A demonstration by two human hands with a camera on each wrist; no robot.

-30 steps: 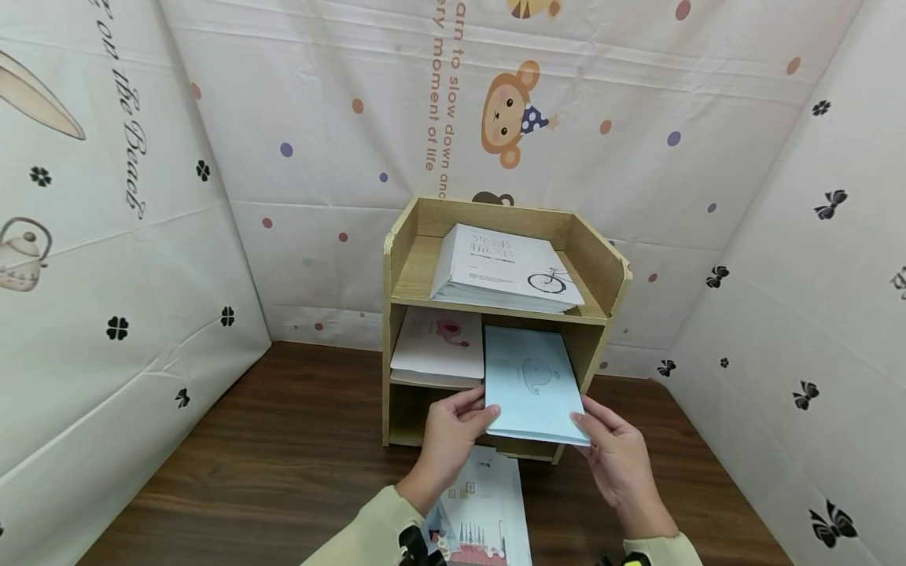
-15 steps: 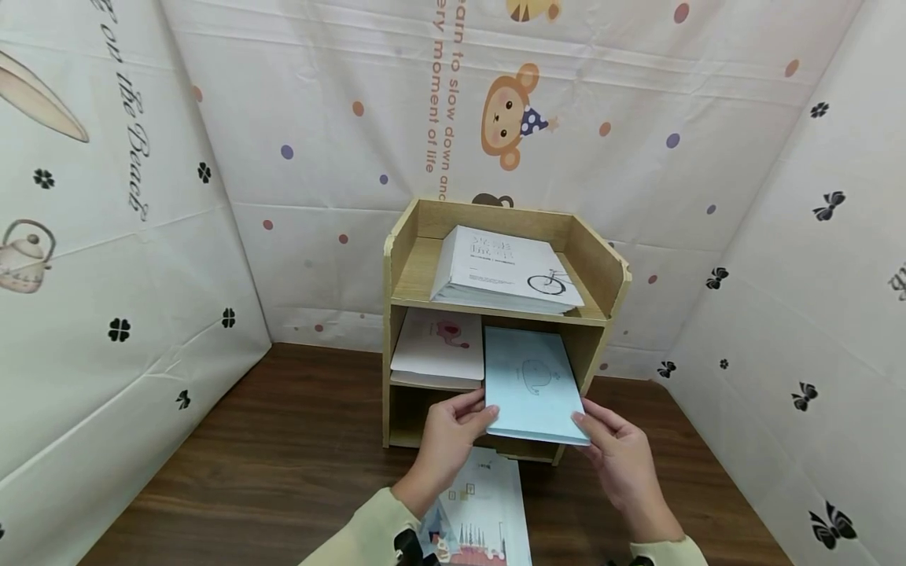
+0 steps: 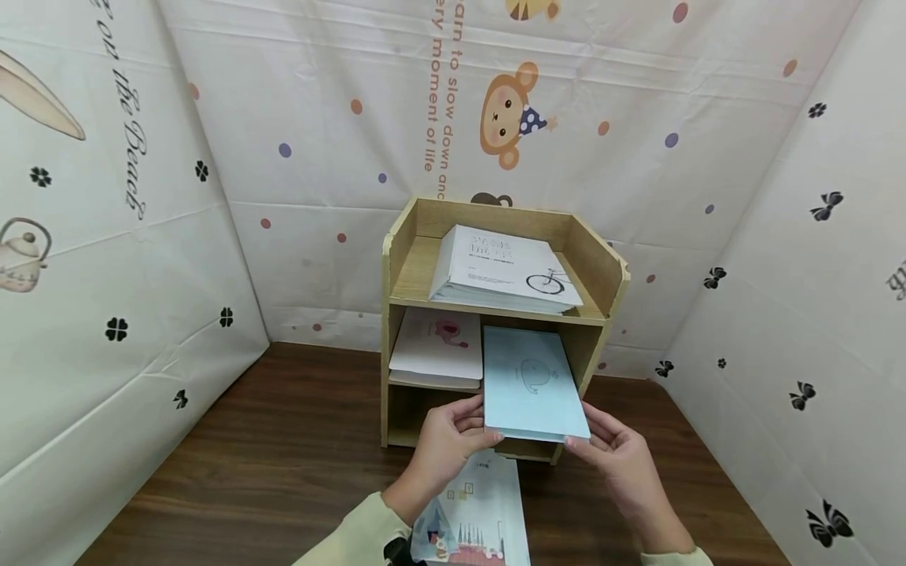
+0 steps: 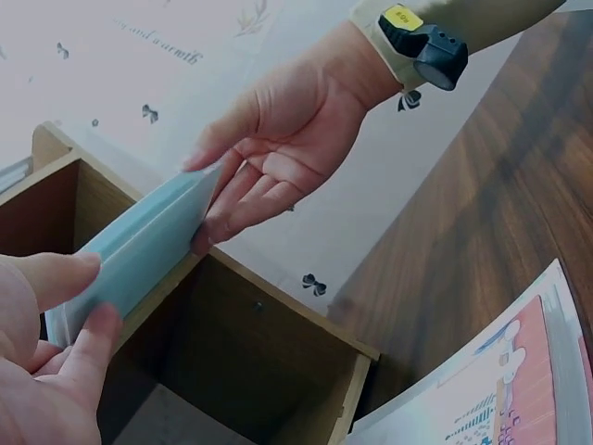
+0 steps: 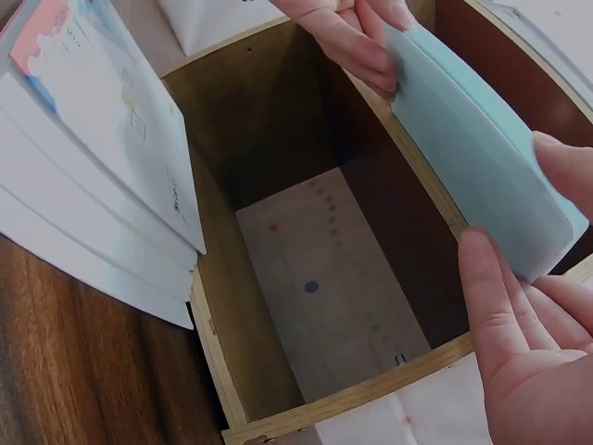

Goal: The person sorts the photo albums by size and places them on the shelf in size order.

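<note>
A small stack of light blue notebooks (image 3: pixel 535 385), the top one with a whale drawing, lies partly inside the right middle compartment of a wooden shelf (image 3: pixel 593 271). Its near end juts out in front. My left hand (image 3: pixel 446 444) holds the left near corner, thumb at the front edge and fingers along the side. At the right near corner my right hand (image 3: pixel 623 472) grips the same way, thumb on the front edge. In the right wrist view, the right fingers (image 5: pixel 491 306) reach under the notebooks' corner. The far end of the stack is hidden inside the shelf.
Pale notebooks with a pink drawing (image 3: pixel 439 346) fill the left middle compartment. White books with a bicycle drawing (image 3: pixel 510 267) lie on the shelf's top. Illustrated books (image 3: pixel 484 511) lie on the brown table (image 3: pixel 283 472) before the shelf. Printed white sheets (image 3: pixel 318 157) surround the table.
Both thumbs have slid from the top cover down to the near edge of the blue notebooks. The hands have shifted slightly lower; the stack stays nearly in place.
</note>
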